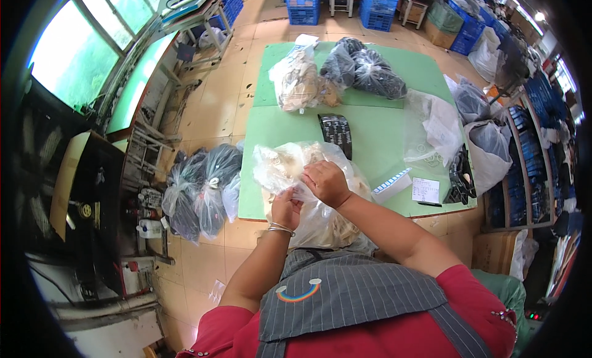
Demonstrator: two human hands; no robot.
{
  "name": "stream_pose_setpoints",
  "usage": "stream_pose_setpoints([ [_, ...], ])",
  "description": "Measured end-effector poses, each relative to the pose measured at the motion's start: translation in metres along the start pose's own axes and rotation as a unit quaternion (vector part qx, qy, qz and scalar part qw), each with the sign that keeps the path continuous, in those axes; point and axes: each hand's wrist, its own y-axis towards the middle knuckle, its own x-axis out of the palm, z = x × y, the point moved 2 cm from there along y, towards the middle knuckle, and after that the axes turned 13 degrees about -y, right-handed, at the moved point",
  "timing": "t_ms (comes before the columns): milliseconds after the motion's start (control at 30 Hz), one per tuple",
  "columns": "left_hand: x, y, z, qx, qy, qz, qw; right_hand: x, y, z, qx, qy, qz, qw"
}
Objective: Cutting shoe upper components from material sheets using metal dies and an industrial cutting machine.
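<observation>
Green table (382,121): is standing in front of the person, bearing bags, straps and papers.
Cream-filled bag (330,225): is resting at the table's near edge, right against the person's front, its clear film bunching up under both hands.
Dark floor bags (213,204): are sitting on the tiles just left of the table.
Dark table bags (376,74): are lying toward the far side, knotted clear plastic showing on top.
Beige-filled bag (295,81): is leaning close beside them, on their left.
Flat clear bag (419,124): is spreading over the right side of the table.
Right hand (328,182): is curling its fingers over the bag's film, nearly closed; its palm is hiding how much plastic it is gripping.
Left hand (287,209): is pinching a fold of the same film, thumb and fingers together.
Black straps (460,179): are lying heaped at the right edge.
Black strip (337,136): is curving just beyond the cream-filled bag.
Blue-edged card (391,187): is lying right of that bag.
Paper note (425,190): is lying between card and straps.
Black pen (429,204): is lying along the note's near edge.
</observation>
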Motion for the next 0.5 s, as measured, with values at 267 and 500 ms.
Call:
stream_pose_setpoints([
  [267,-0.026,-0.004,0.017,-0.104,-0.135,-0.035,0.985,0.036,-0.019,-0.016,-0.051,0.189,-0.123,0.973],
  [500,-0.013,-0.012,0.019,-0.099,-0.155,0.039,0.982,-0.007,0.016,0.023,0.32,0.322,-0.081,0.888],
])
